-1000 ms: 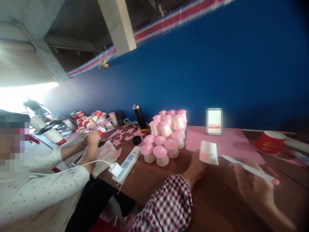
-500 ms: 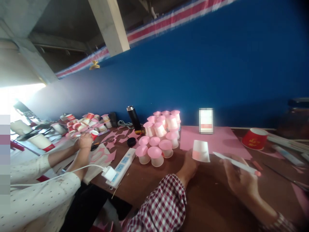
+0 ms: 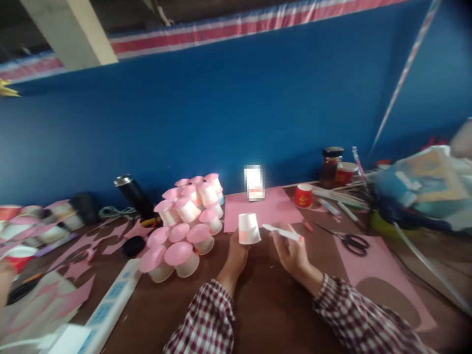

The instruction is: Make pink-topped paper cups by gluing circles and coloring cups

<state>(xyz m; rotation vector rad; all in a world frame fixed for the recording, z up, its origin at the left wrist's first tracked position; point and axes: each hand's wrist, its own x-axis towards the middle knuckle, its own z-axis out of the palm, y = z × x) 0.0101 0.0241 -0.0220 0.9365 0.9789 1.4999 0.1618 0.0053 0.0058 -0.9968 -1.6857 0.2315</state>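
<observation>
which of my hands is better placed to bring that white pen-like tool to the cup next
Your right hand looks better placed: it holds the white pen-like tool with one end toward the white cup, while your left hand holds that cup.

View swung right; white cup (image 3: 249, 227) now mid-frame; scissors (image 3: 343, 237) fully visible; co-worker's hand (image 3: 4, 280), seemingly, nearly gone.

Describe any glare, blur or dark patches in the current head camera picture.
In the head view, the bright panel by the pink sheet is washed out and pixelated; in the head view, the right hand and white pen look slightly soft; also in the head view, the upper right corner falls dark.
</observation>
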